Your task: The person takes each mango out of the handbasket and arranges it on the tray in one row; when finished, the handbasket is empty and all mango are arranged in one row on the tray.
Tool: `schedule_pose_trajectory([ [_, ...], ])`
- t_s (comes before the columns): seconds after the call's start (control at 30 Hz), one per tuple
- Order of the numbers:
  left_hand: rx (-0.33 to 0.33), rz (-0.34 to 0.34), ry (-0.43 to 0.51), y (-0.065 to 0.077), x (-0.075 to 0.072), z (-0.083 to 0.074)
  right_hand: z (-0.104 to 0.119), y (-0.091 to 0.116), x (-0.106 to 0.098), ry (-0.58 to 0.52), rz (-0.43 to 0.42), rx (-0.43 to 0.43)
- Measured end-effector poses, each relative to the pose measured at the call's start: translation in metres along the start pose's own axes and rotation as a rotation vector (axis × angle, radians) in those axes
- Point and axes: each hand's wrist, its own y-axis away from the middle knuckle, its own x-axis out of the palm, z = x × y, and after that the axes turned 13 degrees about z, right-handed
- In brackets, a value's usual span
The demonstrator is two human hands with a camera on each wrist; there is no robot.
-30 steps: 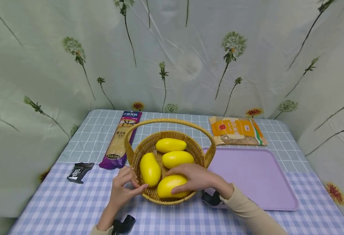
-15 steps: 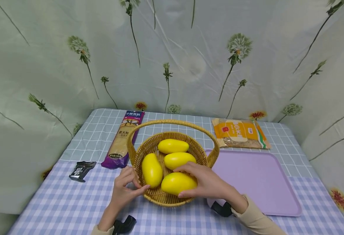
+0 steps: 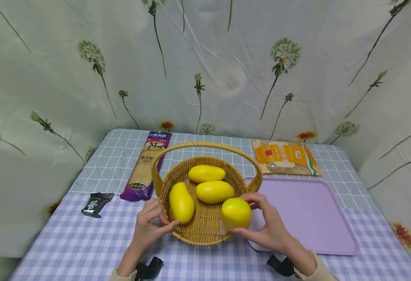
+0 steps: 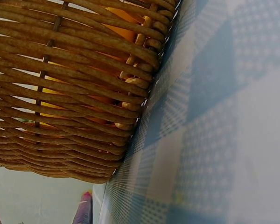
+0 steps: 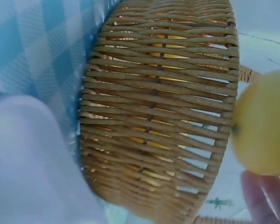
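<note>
A wicker basket [image 3: 199, 241] with a tall arched handle stands at the middle of the table; its woven wall [image 4: 70, 98] fills much of the left wrist view. My left hand [image 3: 150, 221] pinches the left front rim. In my right hand [image 3: 272, 226], a yellow mango [image 3: 236, 213] is held end-on over the basket's right front rim, between thumb and fingers. From the right wrist, that mango [image 5: 265, 126] appears above the rim. Inside the basket lie a mango at the left [image 3: 181, 203], one in the middle [image 3: 215, 191] and one at the back [image 3: 206, 173].
A lilac tray [image 3: 303, 214] lies right of the basket, its near left corner by my right hand. Behind it is an orange grain bag [image 3: 286, 158]. Left of the basket are a pasta packet [image 3: 144, 168] and a small black wrapped packet [image 3: 96, 204]. A floral curtain hangs behind.
My right hand has lifted the front mango from the basket's bottom and moved it right to the rim, turning it end-on. The left hand stays at the rim.
</note>
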Motion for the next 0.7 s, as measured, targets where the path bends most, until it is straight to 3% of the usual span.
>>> schedule_pose_trajectory([
  [0.1, -0.009, 0.006, -0.006, 0.000, -0.001, -0.001, -0.001, 0.012, -0.004, -0.045, -0.065, 0.040],
  [0.23, -0.029, 0.012, -0.011, 0.001, -0.002, -0.003, 0.000, 0.027, -0.009, -0.131, -0.108, 0.161],
  [0.47, -0.028, 0.018, -0.018, 0.000, -0.002, -0.004, -0.015, 0.045, -0.020, -0.112, -0.184, 0.360],
  [0.57, -0.020, 0.015, -0.010, -0.002, -0.001, -0.004, -0.025, 0.047, -0.026, -0.115, -0.204, 0.475],
  [0.7, -0.011, 0.011, 0.000, -0.004, -0.001, -0.002, -0.037, 0.046, -0.034, -0.083, -0.165, 0.679],
])
